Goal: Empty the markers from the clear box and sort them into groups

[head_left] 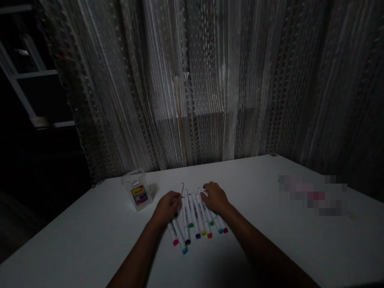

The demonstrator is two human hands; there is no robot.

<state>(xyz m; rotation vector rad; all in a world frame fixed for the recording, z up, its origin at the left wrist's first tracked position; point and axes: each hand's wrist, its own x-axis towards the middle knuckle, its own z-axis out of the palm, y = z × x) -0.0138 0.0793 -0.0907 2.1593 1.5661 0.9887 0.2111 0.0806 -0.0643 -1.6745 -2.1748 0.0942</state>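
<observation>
Several white marker pens (195,216) with coloured caps lie side by side on a white table (90,236), caps toward me. My left hand (167,208) rests on the left pens, its fingers curled around one white pen (181,196) that points away from me. My right hand (214,198) lies palm down over the right pens, fingers bent and touching them. The room is dim.
A clear plastic box (136,195) with a yellow and red label stands to the left of the pens. A pale patterned curtain (192,80) hangs behind the table. A blurred patch (312,196) sits on the table at the right. A dark shelf (33,100) is at the far left.
</observation>
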